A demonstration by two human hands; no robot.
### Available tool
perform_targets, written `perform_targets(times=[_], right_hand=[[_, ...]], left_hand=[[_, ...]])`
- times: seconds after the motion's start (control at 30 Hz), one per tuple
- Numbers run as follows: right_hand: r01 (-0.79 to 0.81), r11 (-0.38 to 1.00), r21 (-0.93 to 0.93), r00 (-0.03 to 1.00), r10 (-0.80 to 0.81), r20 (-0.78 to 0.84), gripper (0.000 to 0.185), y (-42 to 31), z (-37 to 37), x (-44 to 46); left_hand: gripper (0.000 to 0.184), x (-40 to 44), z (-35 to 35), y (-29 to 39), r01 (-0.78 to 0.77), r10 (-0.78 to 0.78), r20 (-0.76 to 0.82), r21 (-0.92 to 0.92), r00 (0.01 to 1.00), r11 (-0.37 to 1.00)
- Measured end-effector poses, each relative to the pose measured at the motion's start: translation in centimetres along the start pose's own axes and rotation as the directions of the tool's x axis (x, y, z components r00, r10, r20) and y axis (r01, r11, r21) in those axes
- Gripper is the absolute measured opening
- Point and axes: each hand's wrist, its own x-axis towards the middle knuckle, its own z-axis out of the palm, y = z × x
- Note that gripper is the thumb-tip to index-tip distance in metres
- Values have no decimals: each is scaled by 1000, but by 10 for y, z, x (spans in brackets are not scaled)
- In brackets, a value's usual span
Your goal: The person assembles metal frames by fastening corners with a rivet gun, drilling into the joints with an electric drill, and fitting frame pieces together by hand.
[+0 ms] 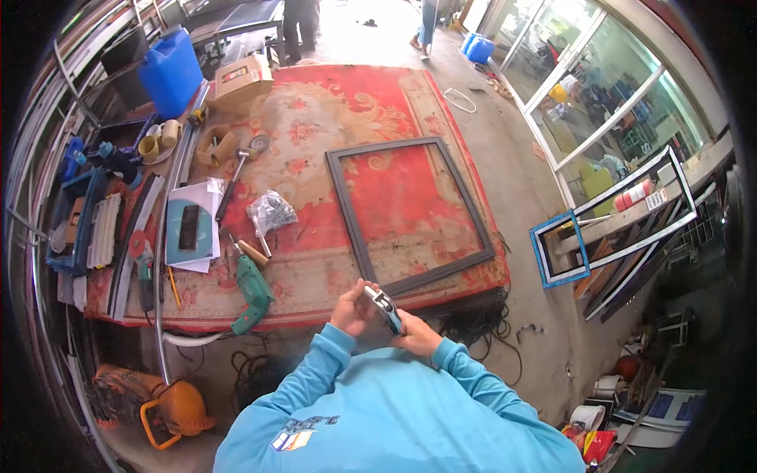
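Observation:
My right hand [418, 334] is wrapped round the lower end of a silver, pliers-like metal hand tool [384, 306] with dark handles; its exact kind is unclear. Close to the tool's upper end, my left hand [352, 310] has its fingers bent together; what they pinch, if anything, is too small to make out. Just beyond both hands, a dark grey rectangular frame [347, 213] lies flat on the red patterned carpet [303, 169] covering the table. The hands are near the frame's lower left corner.
Left on the carpet are a green drill [252, 293], hammer [236, 177], bag of small parts [270, 211], phone [189, 227] and angle grinder [143, 272]. A blue jug [171, 72] stands behind. Framed panels [631, 213] lean at right. Two people's legs [301, 27] show far off.

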Motion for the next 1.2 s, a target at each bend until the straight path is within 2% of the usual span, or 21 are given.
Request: perform_targets(times=[0.03, 0.07, 0.13, 0.17, 0.2, 0.23, 0.27, 0.33, 0.4, 0.47, 0.5, 0.53, 0.57, 0.6, 0.67, 0.7, 0.8, 0.87, 1.0, 1.13, 1.2], right_hand=[[23, 997, -78, 1000, -25, -16, 59, 3, -3, 4], [19, 997, -78, 1000, -20, -18, 59, 5, -5, 7], [-26, 999, -44, 999, 24, -41, 50, 9, -6, 12], [-63, 998, -21, 996, 62, -56, 49, 20, -6, 16], [-52, 998, -44, 992, 47, -121, 40, 11, -6, 17], [-64, 998, -3, 987, 63, -148, 35, 18, -7, 24], [-87, 996, 35, 983, 91, -162, 31, 27, -8, 28], [-147, 983, 105, 975, 162, -150, 37, 21, -14, 35], [-194, 970, 147, 966, 215, -142, 51, 33, -20, 43], [-174, 984, 48, 964, 180, -194, 64, 69, -23, 59], [-232, 971, 51, 958, 237, -161, 67, 46, -21, 59], [-283, 958, 50, 948, 288, -137, 71, 20, -19, 61], [-284, 959, 19, 948, 284, -144, 72, 27, -18, 66], [-295, 955, 7, 947, 294, -129, 72, 43, -17, 73], [-226, 964, -136, 965, 203, -163, 73, 73, -19, 83], [-233, 961, -146, 966, 211, -153, 73, 72, -19, 84], [-340, 920, -194, 940, 327, -94, 77, 64, -19, 83], [-425, 852, -305, 903, 423, -76, 77, 51, -22, 78], [-376, 847, -377, 925, 369, -94, 76, 58, -24, 72], [-284, 862, -420, 958, 277, -78, 75, 55, -23, 70], [-275, 869, -411, 960, 268, -76, 74, 55, -24, 69]], left_hand=[[29, 3, -1, 1, 11, -11, -21, 22, 1000, 1000], [29, 7, -3, 2, 15, -15, -21, 20, 1000, 1000], [30, 14, -13, -1, -37, 57, -108, 186, 992, 982], [33, 21, -27, -6, -133, 160, -82, 270, 984, 954], [33, 34, -46, -9, -120, 147, -93, 254, 985, 960], [38, 50, -66, -11, -267, 411, -67, 664, 909, 699], [44, 56, -82, -18, -279, 604, 61, 921, 794, 274], [64, 63, -103, -19, -166, 627, 182, 983, 757, -85], [74, 64, -103, -25, -51, 680, 199, 971, 706, -232], [80, 61, -91, -21, 55, 622, 191, 934, 759, -354], [80, 67, -94, -25, 83, 633, 143, 946, 761, -314], [81, 73, -95, -29, 115, 634, 155, 925, 758, -363], [81, 77, -96, -32, 139, 631, 177, 898, 756, -418], [81, 78, -96, -36, 148, 637, 157, 905, 755, -399], [83, 79, -92, -38, 116, 659, 174, 921, 732, -372], [78, 78, -90, -40, 138, 673, 176, 912, 718, -387], [75, 74, -91, -40, 93, 650, 200, 917, 733, -387], [76, 80, -100, -44, 72, 665, 234, 914, 710, -399], [79, 84, -105, -47, 48, 673, 317, 884, 668, -465], [78, 80, -100, -43, 72, 664, 311, 873, 680, -482], [73, 77, -97, -43, 117, 609, 232, 871, 759, -477]])
